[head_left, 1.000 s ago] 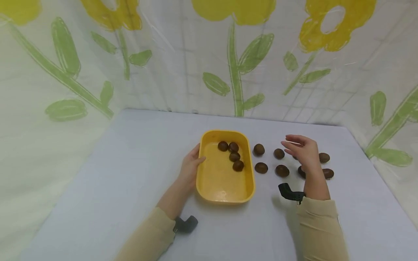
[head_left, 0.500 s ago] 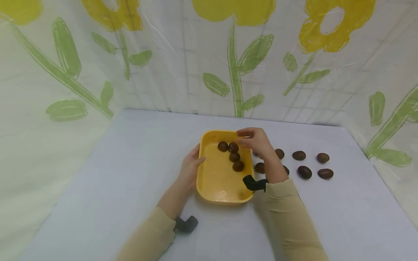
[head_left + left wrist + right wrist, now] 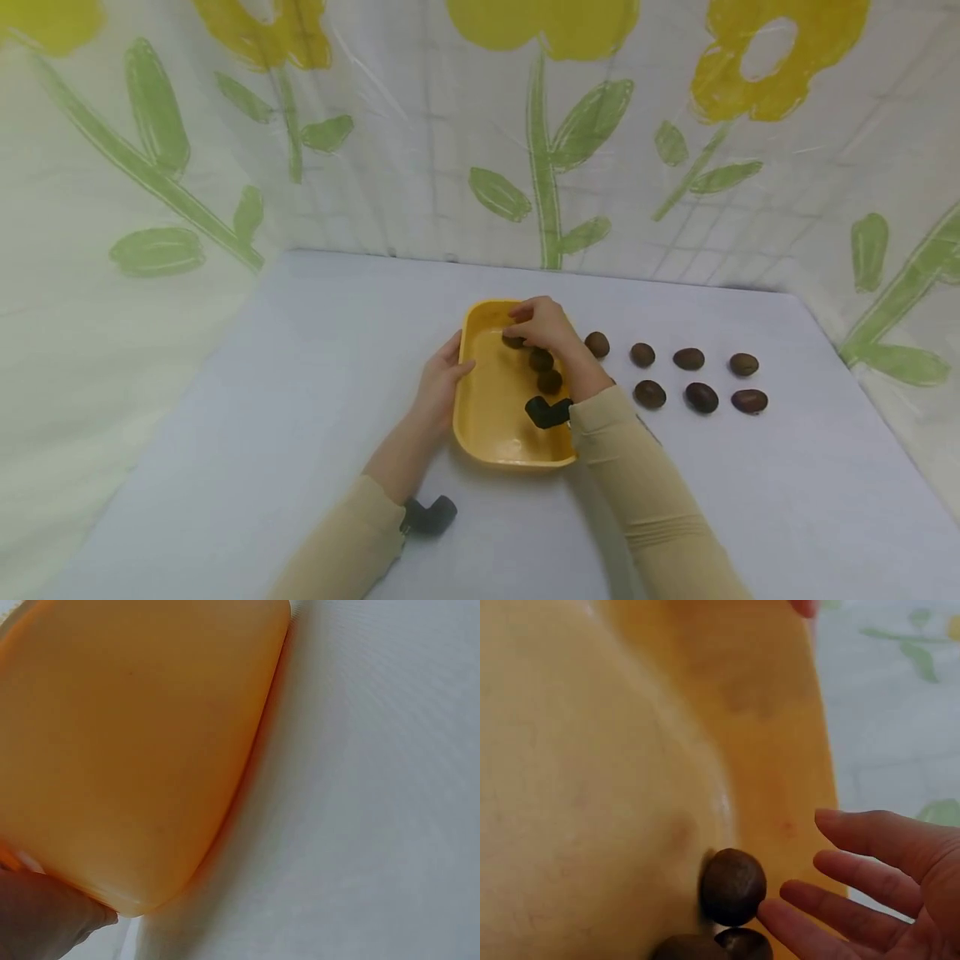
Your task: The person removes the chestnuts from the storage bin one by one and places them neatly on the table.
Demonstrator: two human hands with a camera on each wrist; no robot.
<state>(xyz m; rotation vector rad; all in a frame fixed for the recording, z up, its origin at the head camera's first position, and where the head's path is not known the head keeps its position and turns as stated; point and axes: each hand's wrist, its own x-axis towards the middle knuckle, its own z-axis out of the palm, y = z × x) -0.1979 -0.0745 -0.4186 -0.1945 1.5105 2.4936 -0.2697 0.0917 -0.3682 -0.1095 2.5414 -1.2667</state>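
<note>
Clasping the tray [image 3: 491, 417], thumb over its rim, the left hand [image 3: 438, 382] faces the right hand [image 3: 551, 327], fingers apart beside brown balls [image 3: 735, 887].

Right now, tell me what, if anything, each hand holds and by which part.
The left hand holds the yellow plastic tray by its left rim, thumb hooked over. The right hand grips nothing visible; its fingers are by a brown nut-like piece.
</note>
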